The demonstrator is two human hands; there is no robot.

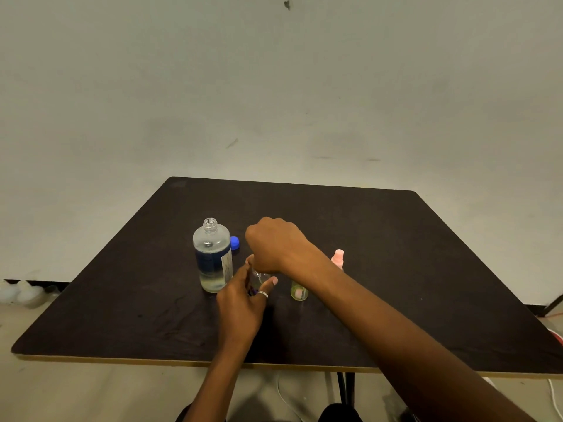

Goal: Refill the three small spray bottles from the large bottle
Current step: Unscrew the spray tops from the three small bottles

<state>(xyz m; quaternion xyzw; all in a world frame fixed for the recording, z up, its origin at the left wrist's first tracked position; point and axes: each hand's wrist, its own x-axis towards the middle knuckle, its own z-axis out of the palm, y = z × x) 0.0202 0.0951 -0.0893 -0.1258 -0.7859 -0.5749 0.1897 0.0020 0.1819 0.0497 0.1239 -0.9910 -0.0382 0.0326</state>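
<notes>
standing upright at centre frame on the dark brown square table [426, 269], the small clear spray bottle [259, 278] has its long axis vertical and its neck pointing up. the left hand [240, 306] grips the bottle's body from the lower left, with thumb and fingers wrapped around it. a silver ring [263, 294] sits on one digit of that hand. the right hand [274, 245] enters from the lower right of the frame and is closed down over the bottle's top, fingers curled around it. the top is hidden under the hand, so whether a spray head is fitted cannot be told.

the large clear round bottle with a dark blue label [213, 257] stands just left of the held bottle. its long axis is vertical, its threaded mouth is uncapped and points up, and clear liquid shows inside. the small round blue cap [235, 242] lies on the table just behind it to the right, partly hidden by the bottle's shoulder.

the small yellow-green tinted bottle [299, 292] stands upright right of the held bottle, its upper part hidden behind the right forearm. further right, the small bottle with a pink spray head [338, 257] shows above the forearm with its head pointing up and its body mostly hidden.

a pale scuffed wall [274, 86] fills the upper half of the frame.
</notes>
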